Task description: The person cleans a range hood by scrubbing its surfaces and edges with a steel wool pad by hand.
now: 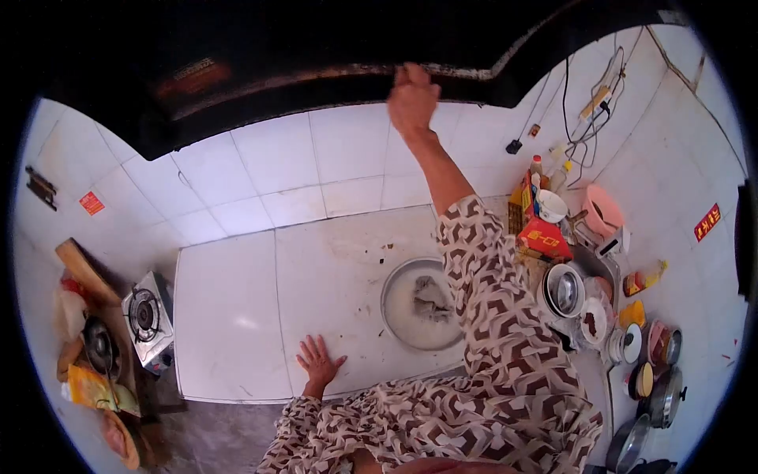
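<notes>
While right hand (413,99) touches hood edge (316,77), basin (401,312) below

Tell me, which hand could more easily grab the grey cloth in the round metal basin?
Probably the left hand: it rests on the white countertop near the round metal basin with the grey cloth. The right hand is up at the edge of the black hood, farther away.

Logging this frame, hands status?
Left hand spread on white counter. Right hand up at dark hood, grip unclear. Right sleeve partly hides basin.
</notes>
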### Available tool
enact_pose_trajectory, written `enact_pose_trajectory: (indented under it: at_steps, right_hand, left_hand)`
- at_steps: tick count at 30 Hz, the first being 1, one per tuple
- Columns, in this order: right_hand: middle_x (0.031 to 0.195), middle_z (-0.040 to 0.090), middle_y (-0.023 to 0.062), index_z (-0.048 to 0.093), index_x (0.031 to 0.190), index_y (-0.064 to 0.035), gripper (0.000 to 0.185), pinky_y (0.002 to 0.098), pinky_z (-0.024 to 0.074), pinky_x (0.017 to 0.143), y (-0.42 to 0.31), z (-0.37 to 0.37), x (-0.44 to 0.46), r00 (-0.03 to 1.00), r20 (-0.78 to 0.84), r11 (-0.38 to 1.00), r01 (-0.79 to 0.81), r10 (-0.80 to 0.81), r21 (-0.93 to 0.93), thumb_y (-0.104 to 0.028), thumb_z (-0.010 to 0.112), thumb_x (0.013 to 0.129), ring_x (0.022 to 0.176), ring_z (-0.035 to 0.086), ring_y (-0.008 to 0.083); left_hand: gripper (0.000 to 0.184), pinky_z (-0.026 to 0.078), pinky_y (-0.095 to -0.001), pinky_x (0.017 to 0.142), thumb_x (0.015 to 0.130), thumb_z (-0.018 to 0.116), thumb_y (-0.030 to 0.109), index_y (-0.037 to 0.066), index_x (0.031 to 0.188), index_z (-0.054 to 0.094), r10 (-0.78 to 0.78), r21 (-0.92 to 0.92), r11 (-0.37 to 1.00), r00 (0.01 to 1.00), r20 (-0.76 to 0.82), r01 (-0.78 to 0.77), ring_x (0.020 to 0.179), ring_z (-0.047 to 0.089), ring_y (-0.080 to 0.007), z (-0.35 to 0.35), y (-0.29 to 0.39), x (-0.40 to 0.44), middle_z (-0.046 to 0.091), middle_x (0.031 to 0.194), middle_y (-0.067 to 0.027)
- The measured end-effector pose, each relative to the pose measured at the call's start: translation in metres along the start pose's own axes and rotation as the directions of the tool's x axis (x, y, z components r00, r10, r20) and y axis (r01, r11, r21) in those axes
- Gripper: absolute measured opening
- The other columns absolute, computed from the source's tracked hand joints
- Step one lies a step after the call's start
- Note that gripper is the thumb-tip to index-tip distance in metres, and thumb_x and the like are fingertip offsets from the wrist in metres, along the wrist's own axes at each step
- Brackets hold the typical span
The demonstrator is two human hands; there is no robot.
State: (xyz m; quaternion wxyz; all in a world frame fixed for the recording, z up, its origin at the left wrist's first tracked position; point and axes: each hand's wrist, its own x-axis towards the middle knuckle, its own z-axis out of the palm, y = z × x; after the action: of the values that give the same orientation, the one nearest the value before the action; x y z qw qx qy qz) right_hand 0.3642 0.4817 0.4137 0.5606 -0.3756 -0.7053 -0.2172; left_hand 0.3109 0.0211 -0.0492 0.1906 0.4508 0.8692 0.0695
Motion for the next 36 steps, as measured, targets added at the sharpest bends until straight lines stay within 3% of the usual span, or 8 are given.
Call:
enact_pose_trajectory:
  at_steps: [4, 10, 16, 19, 21, 26, 32, 36]
  right_hand:
    - [0.117, 0.061, 0.0025, 0.065, 0.111, -0.0118, 0.037, 0.0406, 0.0413, 0.082, 0.086, -0.001, 0.004, 0.942, 0.080, 0.939, 0.333, -0.326, -0.086, -0.004, 0.056, 0.075, 0.108, 0.057, 0.0183]
    - [0.116, 0.060, 0.0078, 0.066, 0.097, -0.0039, 0.028, 0.0472, 0.0414, 0.080, 0.125, 0.003, 0.007, 0.996, 0.049, 0.996, -0.077, 0.079, -0.052, -0.007, 0.065, 0.069, 0.112, 0.053, 0.0278]
    - [0.110, 0.065, 0.0051, 0.068, 0.102, -0.0104, 0.029, 0.0415, 0.0420, 0.073, 0.111, -0.006, 0.011, 0.967, -0.002, 0.966, 0.256, -0.256, -0.045, -0.004, 0.059, 0.075, 0.104, 0.059, 0.0231]
    - [0.104, 0.064, 0.0071, 0.066, 0.096, -0.0087, 0.021, 0.0428, 0.0428, 0.064, 0.116, -0.013, 0.012, 0.998, -0.057, 0.987, -0.032, 0.042, 0.156, -0.005, 0.056, 0.077, 0.092, 0.061, 0.0269]
    - [0.103, 0.062, 0.0089, 0.065, 0.093, -0.0078, 0.014, 0.0426, 0.0398, 0.072, 0.087, 0.011, 0.007, 0.990, -0.124, 0.990, 0.056, -0.073, -0.132, -0.005, 0.054, 0.084, 0.094, 0.059, 0.0274]
    - [0.116, 0.062, 0.0029, 0.065, 0.112, -0.0090, 0.029, 0.0452, 0.0403, 0.082, 0.099, -0.003, 0.005, 0.974, 0.069, 0.970, 0.224, -0.218, -0.095, -0.007, 0.050, 0.086, 0.110, 0.056, 0.0229]
    - [0.110, 0.060, 0.0061, 0.064, 0.097, -0.0074, 0.025, 0.0471, 0.0375, 0.071, 0.064, 0.014, 0.005, 0.993, 0.000, 0.992, -0.117, 0.117, -0.049, -0.006, 0.063, 0.072, 0.105, 0.054, 0.0278]
    - [0.113, 0.063, 0.0064, 0.063, 0.117, -0.0096, 0.034, 0.0440, 0.0423, 0.080, 0.076, -0.005, 0.004, 0.953, 0.035, 0.953, 0.301, -0.302, 0.047, -0.010, 0.057, 0.083, 0.105, 0.058, 0.0257]
  left_hand:
    - [0.117, 0.000, -0.0708, 0.104, 0.070, 0.063, 0.071, 0.009, 0.151, 0.005, 0.005, -0.021, 1.000, 0.999, 0.034, -0.004, 0.142, -0.008, -0.0442, -0.010, 0.003, -0.001, -0.004, 0.156, -0.0225]
    - [0.120, 0.004, -0.0726, 0.102, 0.068, 0.063, 0.073, 0.009, 0.151, 0.004, 0.020, 0.035, 0.999, 0.999, -0.032, -0.019, 0.141, -0.006, -0.0458, 0.005, 0.002, 0.003, -0.004, 0.155, -0.0235]
    - [0.120, 0.002, -0.0722, 0.102, 0.068, 0.064, 0.072, 0.008, 0.151, 0.005, 0.007, 0.045, 0.999, 1.000, 0.017, -0.008, 0.141, -0.008, -0.0457, 0.000, 0.000, 0.003, -0.005, 0.155, -0.0242]
    - [0.120, -0.001, -0.0714, 0.103, 0.069, 0.065, 0.070, 0.007, 0.151, 0.005, -0.020, 0.019, 1.000, 0.999, 0.041, 0.020, 0.141, -0.011, -0.0452, -0.009, 0.009, -0.002, -0.005, 0.155, -0.0239]
    - [0.120, 0.001, -0.0727, 0.102, 0.069, 0.064, 0.071, 0.007, 0.151, 0.005, -0.005, 0.020, 1.000, 1.000, 0.014, 0.005, 0.141, -0.009, -0.0464, -0.008, 0.012, 0.005, -0.004, 0.155, -0.0248]
    - [0.122, 0.006, -0.0752, 0.098, 0.069, 0.062, 0.074, 0.005, 0.151, 0.005, 0.044, 0.044, 0.998, 0.998, -0.036, -0.042, 0.140, -0.004, -0.0492, 0.006, -0.002, 0.003, -0.002, 0.154, -0.0268]
    - [0.122, 0.005, -0.0757, 0.098, 0.068, 0.063, 0.074, 0.006, 0.151, 0.004, 0.006, 0.042, 0.999, 1.000, -0.001, -0.006, 0.140, -0.004, -0.0492, 0.001, 0.004, 0.004, -0.001, 0.154, -0.0263]
    - [0.122, -0.002, -0.0725, 0.102, 0.068, 0.066, 0.070, 0.007, 0.151, 0.002, 0.002, -0.017, 1.000, 0.999, 0.043, -0.002, 0.141, -0.011, -0.0472, -0.005, 0.006, 0.002, -0.005, 0.155, -0.0253]
